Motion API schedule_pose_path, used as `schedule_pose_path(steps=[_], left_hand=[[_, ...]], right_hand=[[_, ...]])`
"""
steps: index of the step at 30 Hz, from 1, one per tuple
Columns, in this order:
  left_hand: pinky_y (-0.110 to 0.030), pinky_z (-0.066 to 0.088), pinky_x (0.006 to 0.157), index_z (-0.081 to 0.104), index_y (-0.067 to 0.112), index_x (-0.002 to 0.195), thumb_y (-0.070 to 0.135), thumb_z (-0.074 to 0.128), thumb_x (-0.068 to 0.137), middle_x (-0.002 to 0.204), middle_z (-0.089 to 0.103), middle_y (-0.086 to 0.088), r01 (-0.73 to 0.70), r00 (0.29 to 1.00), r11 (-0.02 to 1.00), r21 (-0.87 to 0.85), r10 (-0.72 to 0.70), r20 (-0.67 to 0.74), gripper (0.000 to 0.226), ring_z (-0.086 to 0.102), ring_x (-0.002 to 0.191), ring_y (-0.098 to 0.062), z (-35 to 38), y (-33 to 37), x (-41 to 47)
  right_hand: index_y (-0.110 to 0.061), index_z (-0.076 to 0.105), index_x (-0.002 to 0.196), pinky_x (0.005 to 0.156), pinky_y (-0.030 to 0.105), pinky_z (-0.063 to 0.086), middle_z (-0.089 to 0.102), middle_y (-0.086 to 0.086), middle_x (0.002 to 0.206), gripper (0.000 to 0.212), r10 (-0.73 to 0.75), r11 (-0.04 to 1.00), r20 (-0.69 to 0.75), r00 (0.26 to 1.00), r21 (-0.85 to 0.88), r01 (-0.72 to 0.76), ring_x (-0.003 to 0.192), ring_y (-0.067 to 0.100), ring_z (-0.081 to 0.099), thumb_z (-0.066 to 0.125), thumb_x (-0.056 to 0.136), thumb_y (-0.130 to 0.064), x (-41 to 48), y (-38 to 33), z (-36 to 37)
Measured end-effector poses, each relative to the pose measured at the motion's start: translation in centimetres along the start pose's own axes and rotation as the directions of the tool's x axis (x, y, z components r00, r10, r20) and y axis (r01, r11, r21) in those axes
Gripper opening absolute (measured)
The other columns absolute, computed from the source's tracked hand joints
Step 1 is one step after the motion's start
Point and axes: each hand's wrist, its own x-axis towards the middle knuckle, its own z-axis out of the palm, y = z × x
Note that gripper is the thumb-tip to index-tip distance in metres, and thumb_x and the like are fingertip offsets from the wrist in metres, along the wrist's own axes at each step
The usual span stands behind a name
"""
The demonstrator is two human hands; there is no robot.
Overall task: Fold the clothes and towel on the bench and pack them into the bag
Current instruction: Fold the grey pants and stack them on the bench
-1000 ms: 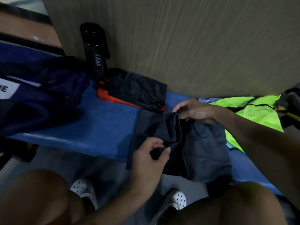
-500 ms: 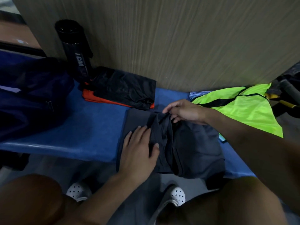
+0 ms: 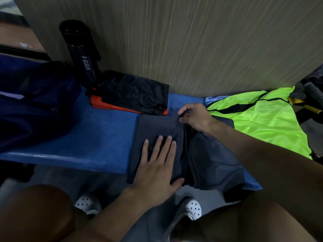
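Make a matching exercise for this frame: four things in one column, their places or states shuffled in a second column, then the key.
1. left hand
2. right hand
3. black bottle
4. neon vest

A. stands upright against the wall
B. pinches the far edge of the dark garment
C. lies spread at the right end of the bench
D. presses flat on the dark garment

Pairs: 1-D, 2-B, 3-A, 4-C
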Motion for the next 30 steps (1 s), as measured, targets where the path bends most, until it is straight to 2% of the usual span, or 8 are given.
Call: schedule_pose_path(steps=[5, 8, 13, 16, 20, 23, 27, 30], left_hand=[[-0.056, 0.012, 0.116, 0.027, 0.001, 0.153, 0.073, 0.051, 0.079, 0.163, 0.018, -0.015, -0.162, 0.986, 0.982, 0.092, 0.165, -0.028, 0.106, 0.015, 0.152, -0.03, 0.3, 0.3, -1.3], [-0.053, 0.015, 0.116, 0.041, 0.005, 0.148, 0.048, 0.071, 0.08, 0.161, 0.024, -0.015, -0.175, 0.982, 0.976, 0.129, 0.182, -0.049, 0.086, 0.02, 0.15, -0.029, 0.4, -0.1, -1.3], [-0.051, 0.017, 0.116, 0.052, 0.013, 0.141, 0.034, 0.048, 0.095, 0.16, 0.029, -0.011, -0.191, 0.975, 0.979, 0.068, 0.197, -0.101, 0.051, 0.023, 0.15, -0.026, 0.7, -0.4, -1.3], [-0.048, 0.021, 0.116, 0.052, 0.01, 0.141, 0.037, 0.03, 0.099, 0.158, 0.035, -0.009, -0.247, 0.961, 0.966, 0.079, 0.255, -0.106, 0.054, 0.028, 0.148, -0.023, 1.0, 0.1, -1.2], [-0.042, 0.019, 0.117, 0.049, 0.01, 0.144, 0.037, 0.029, 0.103, 0.159, 0.034, -0.006, -0.287, 0.953, 0.957, 0.03, 0.289, -0.094, 0.053, 0.027, 0.149, -0.019, 0.4, 0.1, -1.2], [-0.039, 0.012, 0.121, 0.039, 0.01, 0.151, 0.044, 0.029, 0.105, 0.163, 0.025, -0.002, -0.294, 0.952, 0.951, -0.093, 0.283, -0.113, 0.058, 0.016, 0.152, -0.013, -1.0, 0.1, -1.4], [-0.041, 0.019, 0.122, 0.043, 0.009, 0.148, 0.034, 0.032, 0.103, 0.159, 0.034, -0.003, -0.137, 0.967, 0.98, -0.147, 0.1, -0.235, 0.053, 0.023, 0.15, -0.014, -2.7, -1.3, -0.8], [-0.04, 0.02, 0.121, 0.039, 0.008, 0.15, 0.034, 0.03, 0.103, 0.16, 0.031, -0.004, -0.05, 0.981, 0.993, -0.108, 0.029, -0.193, 0.055, 0.021, 0.15, -0.016, -2.0, -2.7, -1.4]], right_hand=[[-0.008, 0.064, 0.1, 0.066, 0.006, 0.045, 0.062, 0.001, 0.088, 0.027, -0.031, 0.999, 0.011, 0.999, 0.022, 0.031, 0.075, 0.007, 0.056, 0.08, 0.078, -0.007, -0.5, 0.7, 0.4], [-0.013, 0.062, 0.107, 0.067, 0.008, 0.044, 0.057, -0.004, 0.09, 0.037, -0.025, 0.998, 0.035, 0.999, -0.056, 0.027, 0.076, 0.006, 0.053, 0.082, 0.077, -0.008, -0.9, 0.9, 0.4], [-0.013, 0.063, 0.1, 0.074, 0.021, 0.045, 0.055, -0.006, 0.084, 0.028, -0.051, 0.992, -0.028, 0.998, -0.114, 0.047, 0.071, 0.006, 0.051, 0.077, 0.079, -0.002, -0.4, 1.2, 1.3], [-0.008, 0.066, 0.102, 0.073, 0.017, 0.041, 0.054, -0.009, 0.081, 0.023, -0.079, 0.986, -0.108, 0.991, -0.152, 0.062, 0.073, 0.005, 0.051, 0.074, 0.081, -0.002, 0.1, 1.2, 1.5], [-0.006, 0.066, 0.102, 0.066, 0.008, 0.039, 0.055, -0.01, 0.082, 0.021, -0.088, 0.986, -0.138, 0.987, -0.153, 0.067, 0.074, 0.004, 0.052, 0.072, 0.083, -0.001, 0.5, 1.4, 1.8], [-0.006, 0.065, 0.106, 0.078, 0.018, 0.042, 0.062, 0.002, 0.099, 0.023, -0.114, 0.976, -0.129, 0.985, -0.202, 0.086, 0.088, 0.012, 0.054, 0.07, 0.084, -0.002, 0.2, 1.5, 2.0], [-0.012, 0.066, 0.11, 0.091, 0.041, 0.038, 0.061, 0.007, 0.111, 0.027, -0.43, 0.764, -0.094, 0.898, -0.568, 0.306, 0.107, 0.026, 0.051, 0.069, 0.083, -0.015, -0.9, 0.6, 2.0], [-0.014, 0.069, 0.109, 0.089, 0.041, 0.04, 0.065, 0.004, 0.105, 0.025, -0.561, 0.719, 0.051, 0.826, -0.464, 0.517, 0.104, 0.026, 0.053, 0.071, 0.085, -0.019, -1.0, -2.2, 3.2]])
